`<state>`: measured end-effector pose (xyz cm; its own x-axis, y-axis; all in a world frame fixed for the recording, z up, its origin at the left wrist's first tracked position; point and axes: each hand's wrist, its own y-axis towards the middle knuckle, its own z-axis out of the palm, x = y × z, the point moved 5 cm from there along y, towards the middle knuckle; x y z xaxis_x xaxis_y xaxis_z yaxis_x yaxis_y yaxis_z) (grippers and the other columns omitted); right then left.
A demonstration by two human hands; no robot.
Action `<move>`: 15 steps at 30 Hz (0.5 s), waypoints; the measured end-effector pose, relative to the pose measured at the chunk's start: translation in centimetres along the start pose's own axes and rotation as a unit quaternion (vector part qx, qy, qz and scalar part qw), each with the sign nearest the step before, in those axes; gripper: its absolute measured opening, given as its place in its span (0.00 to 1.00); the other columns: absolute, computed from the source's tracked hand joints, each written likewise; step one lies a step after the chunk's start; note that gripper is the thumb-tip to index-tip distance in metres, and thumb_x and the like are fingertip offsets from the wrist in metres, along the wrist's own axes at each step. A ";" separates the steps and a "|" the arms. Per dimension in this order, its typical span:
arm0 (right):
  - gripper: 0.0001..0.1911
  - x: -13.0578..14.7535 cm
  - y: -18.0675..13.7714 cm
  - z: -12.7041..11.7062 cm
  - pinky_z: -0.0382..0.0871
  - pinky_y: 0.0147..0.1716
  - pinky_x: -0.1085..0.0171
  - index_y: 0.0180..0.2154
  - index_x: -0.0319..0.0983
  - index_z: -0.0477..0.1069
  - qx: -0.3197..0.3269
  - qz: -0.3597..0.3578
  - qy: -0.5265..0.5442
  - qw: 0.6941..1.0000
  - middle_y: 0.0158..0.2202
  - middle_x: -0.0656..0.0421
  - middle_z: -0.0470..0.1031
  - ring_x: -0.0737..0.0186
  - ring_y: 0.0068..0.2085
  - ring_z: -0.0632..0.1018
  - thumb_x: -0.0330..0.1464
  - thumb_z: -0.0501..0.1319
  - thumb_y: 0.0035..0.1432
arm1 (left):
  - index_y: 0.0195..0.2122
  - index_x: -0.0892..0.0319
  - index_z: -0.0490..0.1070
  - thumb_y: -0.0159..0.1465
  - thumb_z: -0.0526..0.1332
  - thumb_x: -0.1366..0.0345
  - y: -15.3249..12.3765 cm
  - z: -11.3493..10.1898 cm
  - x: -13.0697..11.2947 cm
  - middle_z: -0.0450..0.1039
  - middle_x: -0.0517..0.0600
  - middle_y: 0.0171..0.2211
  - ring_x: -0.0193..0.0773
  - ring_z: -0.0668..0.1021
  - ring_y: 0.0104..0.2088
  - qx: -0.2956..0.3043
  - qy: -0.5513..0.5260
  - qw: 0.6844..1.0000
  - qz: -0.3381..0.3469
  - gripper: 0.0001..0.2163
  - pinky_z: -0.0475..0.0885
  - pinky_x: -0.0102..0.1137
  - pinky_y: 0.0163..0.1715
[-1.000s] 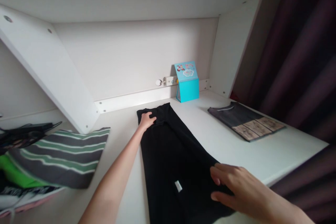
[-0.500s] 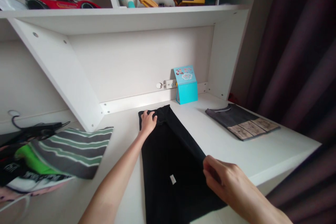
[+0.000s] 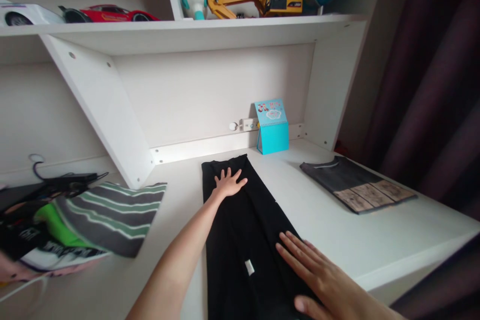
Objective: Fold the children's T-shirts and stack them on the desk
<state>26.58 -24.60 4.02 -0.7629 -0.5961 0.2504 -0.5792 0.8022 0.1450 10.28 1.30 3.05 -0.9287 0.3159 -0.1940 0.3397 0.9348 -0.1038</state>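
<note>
A black garment (image 3: 232, 225) lies lengthwise on the white desk, folded into a long strip, with a small white label (image 3: 249, 267) showing near its lower middle. My left hand (image 3: 229, 183) rests on its far end, palm down with fingers spread. On the near right part of the cloth lies my right hand (image 3: 311, 270), flat, fingers stretched along the folded edge. Neither hand grips anything. The garment's near end runs out of the bottom of the view.
A folded dark grey shirt (image 3: 356, 180) lies to the right. Left are a striped cloth (image 3: 123, 215), other clothes and a black hanger (image 3: 71, 180). A blue desk calendar (image 3: 274, 137) stands behind. Overhead, a shelf (image 3: 225, 25) bears a toy excavator (image 3: 262, 1), toy cars and a globe.
My right hand has let go of the garment's right edge, which now lies folded inward, and flattened on it. My left hand has slid right and spread its fingers. The view shifted slightly.
</note>
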 end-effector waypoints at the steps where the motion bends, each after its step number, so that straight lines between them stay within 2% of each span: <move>1: 0.35 0.2 -0.6 -0.1 0.57 0.55 0.52 0.62 0.40 0.45 -0.011 -0.013 -0.016 1.000 0.62 0.52 0.47 0.50 0.61 0.53 0.46 0.51 0.59 | 0.62 0.45 0.45 0.57 0.38 0.37 0.2 -0.1 0.8 0.37 0.54 0.64 0.61 0.42 0.62 0.012 -0.013 1.000 -0.010 0.34 0.43 0.60 0.53; 5: 0.36 0.5 -2.3 -0.1 0.68 0.48 0.57 0.63 0.43 0.41 -0.072 -0.093 -0.114 0.986 0.59 0.52 0.54 0.50 0.56 0.63 0.44 0.53 0.57 | 0.61 0.46 0.50 0.58 0.42 0.38 0.3 -1.5 3.9 0.38 0.54 0.64 0.62 0.41 0.62 0.003 -0.058 0.998 -0.034 0.33 0.39 0.62 0.52; 8: 0.34 0.3 -2.5 1.0 0.72 0.40 0.60 0.62 0.39 0.45 -0.117 -0.136 -0.245 0.953 0.56 0.50 0.61 0.50 0.51 0.70 0.40 0.53 0.57 | 0.61 0.50 0.51 0.60 0.42 0.42 -2.4 -2.3 4.8 0.38 0.55 0.64 0.57 0.41 0.62 -0.005 -0.060 0.998 -0.016 0.31 0.38 0.59 0.54; 11: 0.30 0.3 -2.5 2.0 0.73 0.37 0.61 0.62 0.38 0.49 -0.181 -0.143 -0.328 0.916 0.53 0.50 0.66 0.52 0.47 0.74 0.35 0.51 0.58 | 0.63 0.53 0.44 0.59 0.45 0.41 -9.0 -2.7 2.6 0.37 0.56 0.64 0.52 0.41 0.63 0.006 -0.039 0.995 0.094 0.34 0.39 0.54 0.56; 13: 0.29 0.5 -2.4 2.3 0.72 0.37 0.60 0.61 0.38 0.51 -0.201 -0.139 -0.339 0.909 0.53 0.50 0.66 0.52 0.47 0.74 0.36 0.50 0.59 | 0.64 0.52 0.35 0.56 0.51 0.41 -15.2 -2.3 0.2 0.32 0.55 0.64 0.51 0.43 0.63 0.036 -0.014 0.978 0.206 0.40 0.42 0.50 0.58; 15: 0.29 0.6 -2.4 2.3 0.72 0.39 0.59 0.61 0.37 0.52 -0.194 -0.134 -0.336 0.912 0.54 0.49 0.65 0.51 0.49 0.73 0.39 0.49 0.60 | 0.64 0.52 0.31 0.53 0.58 0.43 -21.1 -1.4 -1.5 0.33 0.56 0.64 0.52 0.47 0.62 0.053 0.028 0.956 0.287 0.45 0.51 0.47 0.57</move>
<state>26.87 -27.02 1.65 -0.6874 -0.5548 -0.4688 -0.7257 0.4985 0.4742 4.31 -18.71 6.88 -0.5907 0.7825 -0.1968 0.8058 0.5846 -0.0943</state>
